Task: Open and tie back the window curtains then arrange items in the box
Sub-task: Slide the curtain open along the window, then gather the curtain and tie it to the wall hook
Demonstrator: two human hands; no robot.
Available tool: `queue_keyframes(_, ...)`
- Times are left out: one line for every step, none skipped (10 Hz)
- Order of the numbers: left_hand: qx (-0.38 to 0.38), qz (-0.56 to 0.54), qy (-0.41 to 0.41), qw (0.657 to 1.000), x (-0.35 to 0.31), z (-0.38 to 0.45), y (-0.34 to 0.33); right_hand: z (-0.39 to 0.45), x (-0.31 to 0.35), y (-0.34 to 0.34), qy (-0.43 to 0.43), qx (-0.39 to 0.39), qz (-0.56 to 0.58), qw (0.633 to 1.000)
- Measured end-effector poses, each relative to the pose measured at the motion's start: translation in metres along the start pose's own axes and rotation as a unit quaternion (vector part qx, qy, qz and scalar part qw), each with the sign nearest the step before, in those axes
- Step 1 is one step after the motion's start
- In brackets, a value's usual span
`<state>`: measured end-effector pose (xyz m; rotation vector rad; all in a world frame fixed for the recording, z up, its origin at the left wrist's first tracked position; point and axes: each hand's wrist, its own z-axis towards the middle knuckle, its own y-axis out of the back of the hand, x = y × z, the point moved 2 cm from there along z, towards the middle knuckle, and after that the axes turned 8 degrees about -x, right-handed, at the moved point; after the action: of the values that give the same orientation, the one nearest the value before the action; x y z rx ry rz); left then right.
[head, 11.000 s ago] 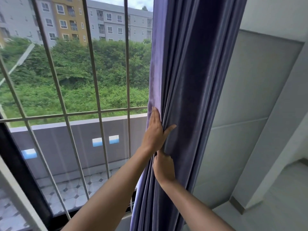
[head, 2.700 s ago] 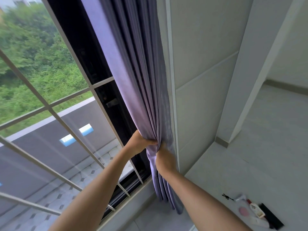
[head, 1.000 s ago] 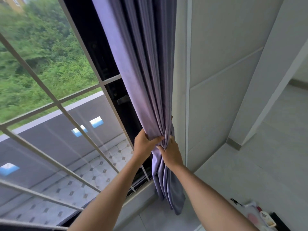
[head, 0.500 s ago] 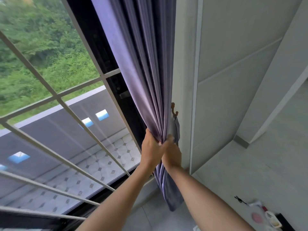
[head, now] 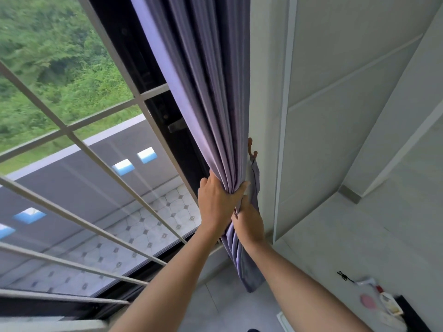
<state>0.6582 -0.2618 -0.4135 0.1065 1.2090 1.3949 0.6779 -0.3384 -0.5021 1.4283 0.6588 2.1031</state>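
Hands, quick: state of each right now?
Left hand: fingers wrapped round the gathered purple curtain, gripping it.
Right hand: at the curtain just below; fingers hidden, grip cannot be told.

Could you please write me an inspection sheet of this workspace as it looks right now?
Surface: pale floor, partly in view.
Job's things: purple curtain gathered into a bunch beside the wall; tieback hanging from a hook; no box seen.
Clutter: small items on the floor at lower right, too small to identify.
Hands: left hand grips the bunched curtain; right hand holds it just below.
Cables: nothing seen.
Surroundings: window bars, greenery outside, white wall.
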Motion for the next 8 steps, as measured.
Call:
queue_keyframes(0.0,0.002,0.0,1.0,0.0,0.004,-0.002,0.002,0.001,0.003,-0.074,0.12,0.035,0.989)
queue_keyframes(0.009,-0.006,0.011,1.0,0.002,0.009,-0.006,0.002,0.001,-0.002,-0.076,0.146,0.029,0.986)
queue_keyframes(0.029,-0.013,0.019,0.999,0.004,0.011,-0.011,0.004,-0.001,-0.007,-0.081,0.135,0.041,0.987)
queue_keyframes(0.047,-0.04,0.047,0.997,0.005,0.013,-0.014,0.004,0.004,-0.005,-0.079,0.134,0.044,0.987)
queue_keyframes(0.038,-0.056,0.062,0.996,0.006,0.015,-0.016,0.003,0.011,-0.001,-0.113,0.126,0.076,0.983)
queue_keyframes(0.032,-0.066,0.061,0.995,0.008,0.017,-0.017,0.005,0.013,-0.002,-0.099,0.143,0.11,0.979)
queue_keyframes(0.033,-0.065,0.057,0.996,0.016,0.023,-0.017,0.011,0.009,0.003,-0.098,0.17,0.251,0.948)
queue_keyframes(0.041,-0.063,0.06,0.995,0.018,0.027,-0.017,0.027,-0.01,0.007,-0.156,0.085,0.263,0.948)
